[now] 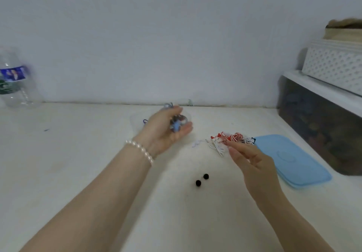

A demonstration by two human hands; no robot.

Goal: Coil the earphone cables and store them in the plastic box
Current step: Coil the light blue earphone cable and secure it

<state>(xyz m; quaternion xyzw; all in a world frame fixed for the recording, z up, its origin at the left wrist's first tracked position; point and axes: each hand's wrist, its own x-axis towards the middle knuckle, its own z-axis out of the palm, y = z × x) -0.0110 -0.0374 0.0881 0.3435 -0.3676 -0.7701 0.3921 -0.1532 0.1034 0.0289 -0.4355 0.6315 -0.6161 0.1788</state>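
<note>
Water bottle (13,79) with blue label, print too blurred to read, perhaps white lettering

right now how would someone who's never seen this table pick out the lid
Start at the dark storage bin against the wall on the right of the white table. Just in front of it, flat on the table, lies the lid, beside the right hand. It is the only light blue rounded rectangle there; the tangle of red and white cables at its far corner is thin and stringy.
</note>
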